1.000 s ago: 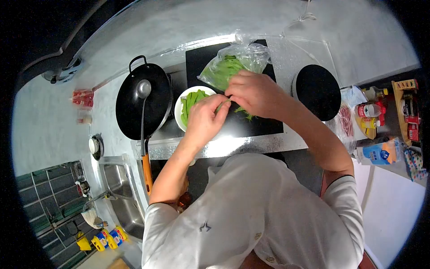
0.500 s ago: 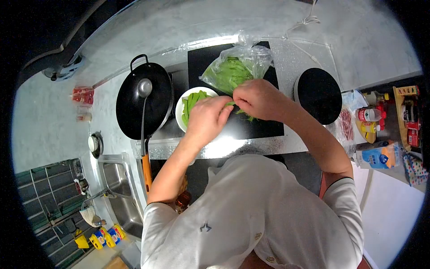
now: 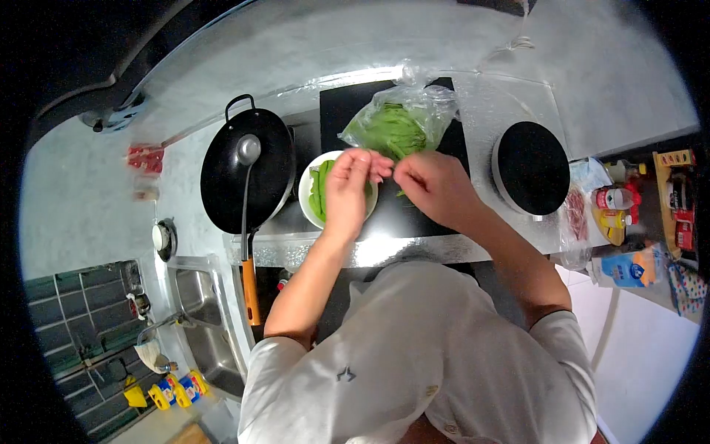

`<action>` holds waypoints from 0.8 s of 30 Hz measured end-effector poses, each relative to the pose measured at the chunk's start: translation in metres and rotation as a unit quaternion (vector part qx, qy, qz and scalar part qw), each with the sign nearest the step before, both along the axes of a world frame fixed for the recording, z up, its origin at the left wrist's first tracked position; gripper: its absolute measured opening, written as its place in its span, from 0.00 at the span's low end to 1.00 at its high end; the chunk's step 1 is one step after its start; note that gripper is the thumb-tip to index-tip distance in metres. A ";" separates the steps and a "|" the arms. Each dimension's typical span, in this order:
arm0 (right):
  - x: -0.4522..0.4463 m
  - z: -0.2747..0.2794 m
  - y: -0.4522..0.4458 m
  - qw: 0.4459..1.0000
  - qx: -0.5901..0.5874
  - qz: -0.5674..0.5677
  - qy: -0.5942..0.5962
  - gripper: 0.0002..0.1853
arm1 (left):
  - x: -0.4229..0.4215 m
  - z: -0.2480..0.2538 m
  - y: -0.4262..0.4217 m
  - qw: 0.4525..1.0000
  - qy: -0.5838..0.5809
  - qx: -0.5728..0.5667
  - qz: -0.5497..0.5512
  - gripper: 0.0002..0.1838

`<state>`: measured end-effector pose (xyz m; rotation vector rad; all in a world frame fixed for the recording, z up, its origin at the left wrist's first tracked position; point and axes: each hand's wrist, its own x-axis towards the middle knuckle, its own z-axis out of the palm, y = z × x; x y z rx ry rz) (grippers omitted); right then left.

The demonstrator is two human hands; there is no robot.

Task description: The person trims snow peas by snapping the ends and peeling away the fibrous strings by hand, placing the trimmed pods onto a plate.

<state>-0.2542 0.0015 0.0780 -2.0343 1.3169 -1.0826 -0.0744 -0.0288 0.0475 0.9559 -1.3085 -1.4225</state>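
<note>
My left hand (image 3: 350, 186) hovers over the right part of a white plate (image 3: 306, 201), its fingers curled together. Close beside it, fingertips almost meeting, my right hand (image 3: 435, 186) is closed in a pinch. Whatever either hand holds is too small or hidden to name. Long flat green pods (image 3: 318, 191) lie on the plate, partly covered by my left hand. Behind my hands, an open clear plastic bag (image 3: 436, 107) holds many more green pods (image 3: 393, 127). A bit of green shows on the black surface below my right hand.
Left of the plate stands a black wok (image 3: 222, 174) with a ladle (image 3: 249, 149) in it. A round black-topped appliance (image 3: 532, 169) is at the right, near bottles (image 3: 612, 198) and a bagged reddish item (image 3: 575, 211). The sink (image 3: 214, 348) lies lower left.
The green piece that stretched between my fingers no longer shows there. My left hand has turned, its fingers now curled upward over the plate. The whole view has shifted slightly.
</note>
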 end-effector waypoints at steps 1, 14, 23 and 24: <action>-0.005 0.001 0.007 1.000 -0.001 0.004 -0.003 0.03 | 0.004 0.000 -0.005 0.997 0.057 0.046 0.025 0.11; 0.019 -0.028 0.019 0.958 0.228 -0.005 -0.171 0.10 | -0.001 0.011 -0.006 0.953 0.270 0.138 -0.007 0.12; 0.040 -0.040 0.012 0.966 0.163 -0.047 -0.196 0.07 | -0.009 0.010 0.001 0.956 0.285 0.072 0.000 0.13; 0.039 -0.038 0.011 0.966 0.162 -0.047 -0.195 0.07 | -0.015 0.023 0.005 0.960 0.257 0.099 0.040 0.11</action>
